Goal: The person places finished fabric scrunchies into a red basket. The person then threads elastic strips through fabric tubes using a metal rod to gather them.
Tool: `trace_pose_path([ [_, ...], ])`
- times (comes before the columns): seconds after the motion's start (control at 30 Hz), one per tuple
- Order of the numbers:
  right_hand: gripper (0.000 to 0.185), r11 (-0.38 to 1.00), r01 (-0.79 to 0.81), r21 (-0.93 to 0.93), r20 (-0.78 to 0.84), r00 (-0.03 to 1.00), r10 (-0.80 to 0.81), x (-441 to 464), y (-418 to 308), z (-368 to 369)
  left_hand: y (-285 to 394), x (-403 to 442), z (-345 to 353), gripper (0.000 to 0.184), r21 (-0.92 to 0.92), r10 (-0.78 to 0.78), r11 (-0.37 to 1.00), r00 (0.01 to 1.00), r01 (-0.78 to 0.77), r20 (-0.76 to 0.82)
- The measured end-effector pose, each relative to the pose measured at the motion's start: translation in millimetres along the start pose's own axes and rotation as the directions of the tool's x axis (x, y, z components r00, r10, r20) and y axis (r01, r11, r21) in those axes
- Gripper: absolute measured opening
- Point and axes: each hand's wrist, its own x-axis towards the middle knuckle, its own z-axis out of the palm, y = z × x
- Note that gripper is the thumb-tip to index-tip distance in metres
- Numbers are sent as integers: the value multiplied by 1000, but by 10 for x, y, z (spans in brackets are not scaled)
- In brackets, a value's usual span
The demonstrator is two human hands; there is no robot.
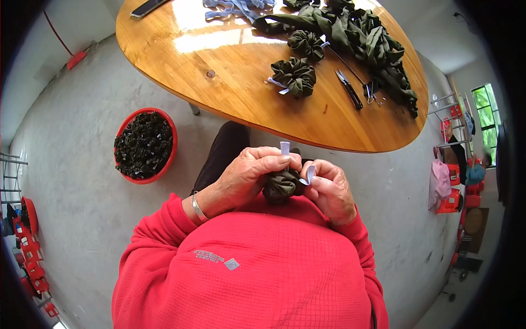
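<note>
In front of the red top, my left hand (256, 167) is closed on a dark green fabric scrunchie (279, 187). A pale elastic end (285, 147) sticks up between its thumb and fingers. My right hand (330, 191) is closed beside it, with thumb and fingertips pinching another pale elastic end (310, 174) that curls out at the scrunchie's right side. Part of the scrunchie is hidden behind the fingers. On the table, two similar gathered scrunchies, one nearer (295, 78) and one farther (306, 45), have pale elastic ends showing.
The wooden table (219, 93) bears a heap of dark green fabric (378, 41), pale blue strips (235, 7), a pointed black-handled tool (350, 90) and a thin rod (348, 64). A red basin (174, 143) of gathered dark pieces stands on the floor to the left. Red stools (449, 202) are at right.
</note>
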Motion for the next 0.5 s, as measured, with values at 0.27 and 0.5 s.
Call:
trace_pose_path([
  [0.27, 2, 992, -68, 104, -60, 995, 74, 36, 45, 89, 197, -54, -112, 31, 74, 98, 989, 940, -129, 327],
  [0.5, 4, 916, 199, -349, -45, 972, -228, 78, 25, 161, 387, -110, -145, 24, 366, -117, 929, 980, 50, 162],
])
